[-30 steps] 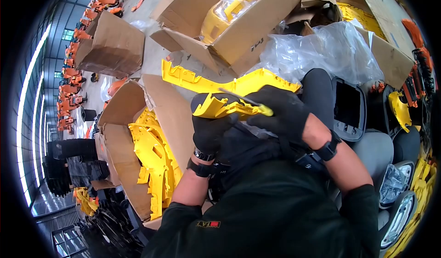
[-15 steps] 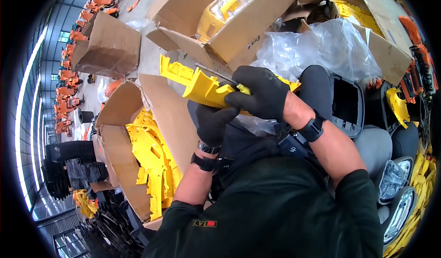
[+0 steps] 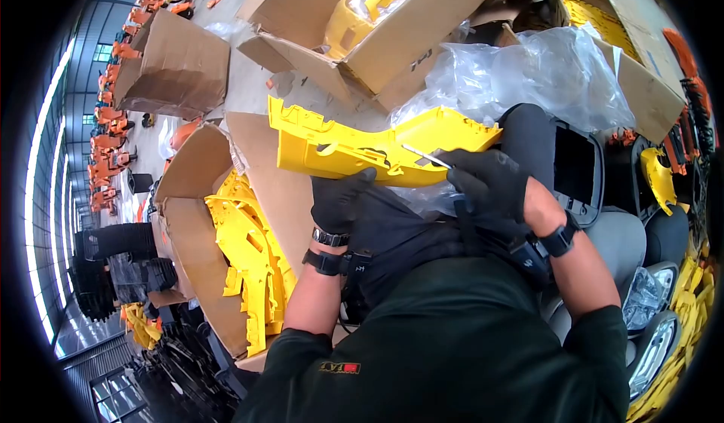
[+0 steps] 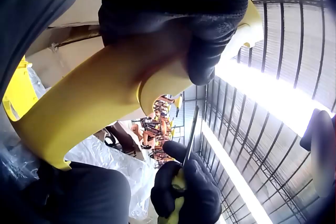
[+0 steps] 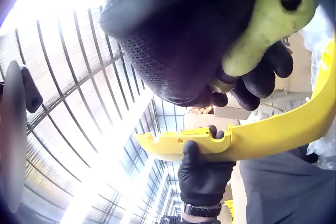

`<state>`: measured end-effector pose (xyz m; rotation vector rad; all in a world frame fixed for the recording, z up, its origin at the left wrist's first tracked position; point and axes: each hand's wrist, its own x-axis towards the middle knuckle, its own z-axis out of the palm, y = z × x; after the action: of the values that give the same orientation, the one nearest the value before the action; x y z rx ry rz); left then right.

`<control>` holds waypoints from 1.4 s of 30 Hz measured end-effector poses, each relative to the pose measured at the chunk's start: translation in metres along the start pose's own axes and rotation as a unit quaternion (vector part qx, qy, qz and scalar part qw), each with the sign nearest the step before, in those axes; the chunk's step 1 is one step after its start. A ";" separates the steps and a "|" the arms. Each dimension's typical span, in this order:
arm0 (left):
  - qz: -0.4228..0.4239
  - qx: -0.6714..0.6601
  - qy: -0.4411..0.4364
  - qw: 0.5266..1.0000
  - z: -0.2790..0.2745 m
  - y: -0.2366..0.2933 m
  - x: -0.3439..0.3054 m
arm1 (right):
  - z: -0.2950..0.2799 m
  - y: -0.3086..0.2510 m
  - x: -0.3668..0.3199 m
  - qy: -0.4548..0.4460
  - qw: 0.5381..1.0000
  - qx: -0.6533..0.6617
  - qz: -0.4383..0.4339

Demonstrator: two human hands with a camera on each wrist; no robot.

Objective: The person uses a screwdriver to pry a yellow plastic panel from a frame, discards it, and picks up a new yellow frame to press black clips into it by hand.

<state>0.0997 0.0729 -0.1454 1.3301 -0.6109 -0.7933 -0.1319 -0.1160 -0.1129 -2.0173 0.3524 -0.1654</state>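
A long yellow plastic panel [image 3: 339,148] lies across above the person's lap, its ribbed inner side facing up. The gloved left hand [image 3: 343,200] grips its lower edge near the left end; in the right wrist view the left hand [image 5: 206,174] has its thumb and fingers around the part [image 5: 273,134]. In the gloved right hand [image 3: 490,182] is a screwdriver, its metal shaft [image 3: 426,155] pointing left over the panel. The green-yellow handle [image 5: 262,29] shows in the right wrist view, with fingers curled round it.
An open carton [image 3: 200,249] of yellow parts stands at the left, another carton [image 3: 422,53] ahead. Clear plastic wrap [image 3: 520,76] lies beyond the right knee. Grey seats [image 3: 615,249] and black trays are at the right.
The yellow panel has turned over and now stretches out fully across the lap. My right hand with the screwdriver has moved right and down from the panel's left part.
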 end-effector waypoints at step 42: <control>0.021 -0.146 0.046 0.988 0.014 -0.008 -0.009 | 0.051 -0.026 0.052 0.077 0.993 0.090 0.017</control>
<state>0.0820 0.0713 -0.1506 1.0756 -0.4291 -0.7506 -0.0646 -0.0782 -0.1150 -1.8240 0.4529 -0.3207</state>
